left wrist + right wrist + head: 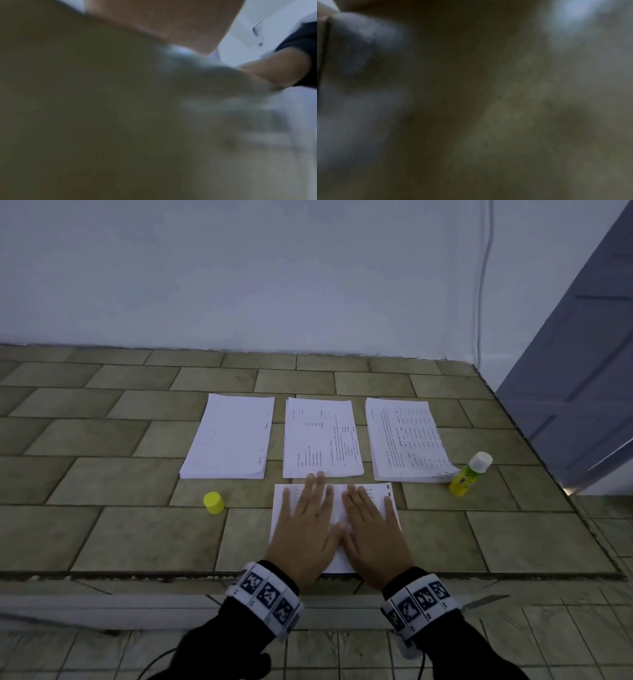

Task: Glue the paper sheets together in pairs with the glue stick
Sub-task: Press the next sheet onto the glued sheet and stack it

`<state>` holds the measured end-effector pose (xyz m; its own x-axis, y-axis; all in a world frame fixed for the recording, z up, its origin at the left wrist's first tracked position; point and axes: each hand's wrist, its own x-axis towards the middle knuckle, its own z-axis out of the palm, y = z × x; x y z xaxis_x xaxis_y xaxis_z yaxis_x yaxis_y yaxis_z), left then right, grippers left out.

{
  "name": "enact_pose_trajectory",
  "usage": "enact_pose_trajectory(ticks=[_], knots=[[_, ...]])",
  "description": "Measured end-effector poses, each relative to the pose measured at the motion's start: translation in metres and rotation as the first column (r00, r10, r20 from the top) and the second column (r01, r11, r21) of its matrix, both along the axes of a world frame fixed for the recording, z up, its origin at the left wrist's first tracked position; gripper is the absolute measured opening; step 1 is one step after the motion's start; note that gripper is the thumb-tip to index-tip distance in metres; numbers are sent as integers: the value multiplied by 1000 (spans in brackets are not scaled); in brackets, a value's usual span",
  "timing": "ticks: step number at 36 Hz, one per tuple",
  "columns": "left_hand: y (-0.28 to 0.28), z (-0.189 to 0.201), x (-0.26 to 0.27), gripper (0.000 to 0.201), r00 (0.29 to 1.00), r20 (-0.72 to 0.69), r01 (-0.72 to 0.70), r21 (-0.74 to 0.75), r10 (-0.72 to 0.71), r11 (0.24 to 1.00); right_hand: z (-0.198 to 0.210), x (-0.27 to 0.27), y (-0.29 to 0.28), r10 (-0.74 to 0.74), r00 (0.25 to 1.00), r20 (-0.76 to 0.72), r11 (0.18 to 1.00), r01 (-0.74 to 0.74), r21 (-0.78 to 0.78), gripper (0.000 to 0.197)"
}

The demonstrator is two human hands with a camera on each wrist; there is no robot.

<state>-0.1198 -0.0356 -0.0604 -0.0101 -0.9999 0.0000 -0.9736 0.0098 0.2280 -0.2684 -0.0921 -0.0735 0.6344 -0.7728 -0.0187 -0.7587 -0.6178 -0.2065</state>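
Observation:
Both my hands lie flat, side by side, pressing on a white paper sheet at the near edge of the tiled ledge. My left hand and my right hand have straight, spread fingers. Beyond them lie three paper stacks: a blank one, a printed middle one and a thick printed one. The yellow glue stick, its white glue end bare, lies right of the thick stack. Its yellow cap stands left of my hands. Both wrist views are dark and blurred.
The tiled ledge meets a white wall behind the stacks. A grey door stands at the right. The ledge's front edge drops to a lower tiled floor below my wrists.

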Motion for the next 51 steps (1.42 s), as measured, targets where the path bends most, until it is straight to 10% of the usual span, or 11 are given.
enact_pose_trajectory(ticks=[6,16,24,47,51], knots=[[-8,-14,-3,76,1000,12,28,68,-29,997,-1,0,-1,5,1000,3,999,-5,-46,59],[13,-22,57,73,989,94,-111,-5,111,994,-2,-3,-4,40,999,7,999,-40,15,94],[13,-27,55,75,980,103,-169,-18,170,985,13,17,4,-2,999,-54,996,-3,-84,63],[14,-21,55,102,986,71,-155,44,152,987,21,-49,-26,-110,986,-124,993,115,34,107],[14,-18,54,106,986,77,-152,56,148,987,42,-54,-28,-201,979,24,979,201,11,76]])
